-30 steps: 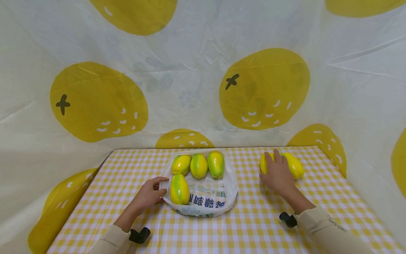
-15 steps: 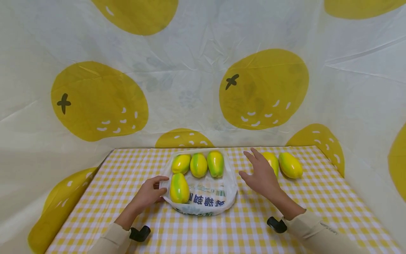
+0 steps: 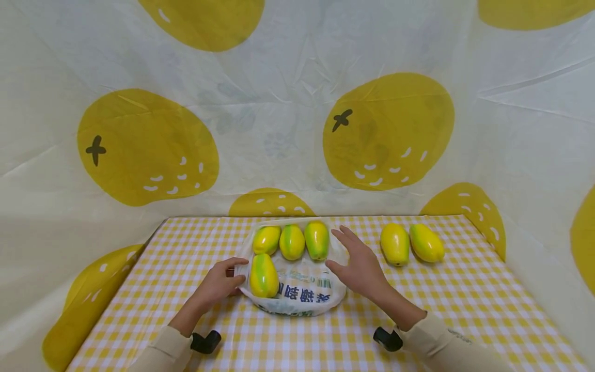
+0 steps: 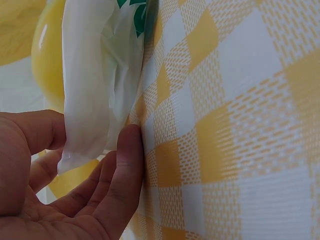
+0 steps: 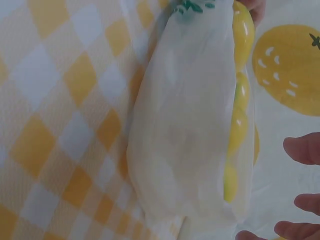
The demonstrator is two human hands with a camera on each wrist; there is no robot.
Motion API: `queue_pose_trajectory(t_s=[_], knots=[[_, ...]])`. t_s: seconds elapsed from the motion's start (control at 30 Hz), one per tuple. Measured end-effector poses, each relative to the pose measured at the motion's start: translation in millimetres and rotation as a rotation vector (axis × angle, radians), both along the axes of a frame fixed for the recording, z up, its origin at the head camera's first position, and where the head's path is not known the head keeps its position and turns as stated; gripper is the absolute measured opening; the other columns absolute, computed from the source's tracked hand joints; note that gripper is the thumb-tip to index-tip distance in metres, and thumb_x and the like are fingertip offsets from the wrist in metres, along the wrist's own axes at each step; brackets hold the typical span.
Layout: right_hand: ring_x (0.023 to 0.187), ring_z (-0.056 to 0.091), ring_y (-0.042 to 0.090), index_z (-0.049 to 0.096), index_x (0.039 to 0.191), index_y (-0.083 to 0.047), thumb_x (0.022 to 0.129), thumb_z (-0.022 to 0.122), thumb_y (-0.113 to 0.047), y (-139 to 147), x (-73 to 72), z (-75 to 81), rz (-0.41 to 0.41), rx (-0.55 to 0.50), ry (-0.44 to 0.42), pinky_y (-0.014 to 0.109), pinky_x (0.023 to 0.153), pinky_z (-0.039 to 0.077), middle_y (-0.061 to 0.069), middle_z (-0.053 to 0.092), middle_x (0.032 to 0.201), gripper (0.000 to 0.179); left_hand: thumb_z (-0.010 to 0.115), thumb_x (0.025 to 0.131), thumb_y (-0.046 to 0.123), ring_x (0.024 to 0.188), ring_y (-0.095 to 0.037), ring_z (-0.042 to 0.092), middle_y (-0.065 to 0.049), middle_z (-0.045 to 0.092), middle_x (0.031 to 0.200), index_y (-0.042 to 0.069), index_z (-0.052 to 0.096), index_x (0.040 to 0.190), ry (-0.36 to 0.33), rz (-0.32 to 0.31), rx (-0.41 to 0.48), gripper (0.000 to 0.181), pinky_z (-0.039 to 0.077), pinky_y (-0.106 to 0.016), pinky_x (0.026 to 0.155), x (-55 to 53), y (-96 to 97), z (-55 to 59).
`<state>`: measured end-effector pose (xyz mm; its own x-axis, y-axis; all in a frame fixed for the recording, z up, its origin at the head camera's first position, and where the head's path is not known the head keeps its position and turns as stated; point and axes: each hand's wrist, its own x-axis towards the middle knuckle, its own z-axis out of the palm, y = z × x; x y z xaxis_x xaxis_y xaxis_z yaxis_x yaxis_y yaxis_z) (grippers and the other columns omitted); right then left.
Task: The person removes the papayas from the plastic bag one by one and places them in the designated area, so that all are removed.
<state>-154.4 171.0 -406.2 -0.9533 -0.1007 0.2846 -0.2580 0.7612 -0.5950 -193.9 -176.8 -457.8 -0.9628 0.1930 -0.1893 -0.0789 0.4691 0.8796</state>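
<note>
In the head view a white plastic bag [image 3: 307, 309] with printed characters lies mouth up on the table, its rim rolled into a bowl shape. Three yellow-green papayas [image 3: 292, 243] form a row at its back, and another papaya [image 3: 263, 276] lies front left inside it. My left hand [image 3: 218, 281] holds the bag's left rim; the left wrist view shows the thumb [image 4: 42, 129] on one side of the plastic and fingers on the other. Over the bag's right edge hovers my right hand [image 3: 360, 266], fingers spread and holding nothing. The right wrist view shows it apart from the bag wall [image 5: 190, 125].
Two more papayas, one upright [image 3: 395, 245] and one slanted [image 3: 426, 243], lie right of the bag near the back edge. A yellow-checked cloth [image 3: 288, 346] covers the table. Behind it hangs a pale curtain [image 3: 279, 129] with printed yellow fruit.
My right hand has left the two papayas on the right and moved left to the bag's right edge. Those papayas remain on the table. The left hand has stayed at the rim.
</note>
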Motion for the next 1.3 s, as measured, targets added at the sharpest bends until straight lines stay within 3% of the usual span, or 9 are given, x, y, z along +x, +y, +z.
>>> queue_pose_trajectory(t_s=[0.27, 0.47, 0.73, 1.3], knots=[[0.146, 0.047, 0.042, 0.05, 0.154, -0.006, 0.091, 0.079, -0.018, -24, 4.0, -4.4, 0.065, -0.13, -0.079, 0.054, 0.107, 0.053, 0.021, 0.038, 0.165, 0.07, 0.066, 0.097, 0.007, 0.088, -0.02, 0.062, -0.019, 0.063, 0.119, 0.005, 0.063, 0.139, 0.0, 0.006, -0.01, 0.043, 0.064, -0.038, 0.074, 1.5, 0.3, -0.6], [0.15, 0.044, 0.038, 0.052, 0.153, -0.008, 0.09, 0.08, -0.018, -42, 4.9, -5.4, 0.071, -0.214, -0.144, 0.054, 0.108, 0.052, 0.018, 0.04, 0.165, 0.069, 0.066, 0.096, 0.007, 0.09, -0.02, 0.062, -0.019, 0.063, 0.123, 0.005, 0.063, 0.139, 0.002, 0.005, -0.009, 0.044, 0.064, -0.038, 0.075, 1.0, 0.4, -1.4], [0.15, 0.044, 0.036, 0.051, 0.152, -0.007, 0.09, 0.08, -0.016, -66, 5.6, -11.1, 0.16, -0.33, -0.184, 0.055, 0.109, 0.051, 0.019, 0.042, 0.164, 0.069, 0.067, 0.096, 0.008, 0.093, -0.021, 0.062, -0.019, 0.063, 0.129, 0.006, 0.064, 0.139, -0.002, 0.015, -0.028, 0.043, 0.064, -0.038, 0.075, -0.6, 0.5, -2.7], [0.149, 0.045, 0.038, 0.047, 0.155, -0.005, 0.094, 0.077, -0.029, -103, -0.3, -32.7, 0.269, -0.42, -0.294, 0.056, 0.107, 0.052, 0.015, 0.046, 0.162, 0.072, 0.067, 0.096, 0.008, 0.091, -0.02, 0.063, -0.021, 0.064, 0.129, 0.005, 0.063, 0.139, 0.001, 0.011, -0.017, 0.043, 0.064, -0.037, 0.074, 0.7, -0.2, -2.0]])
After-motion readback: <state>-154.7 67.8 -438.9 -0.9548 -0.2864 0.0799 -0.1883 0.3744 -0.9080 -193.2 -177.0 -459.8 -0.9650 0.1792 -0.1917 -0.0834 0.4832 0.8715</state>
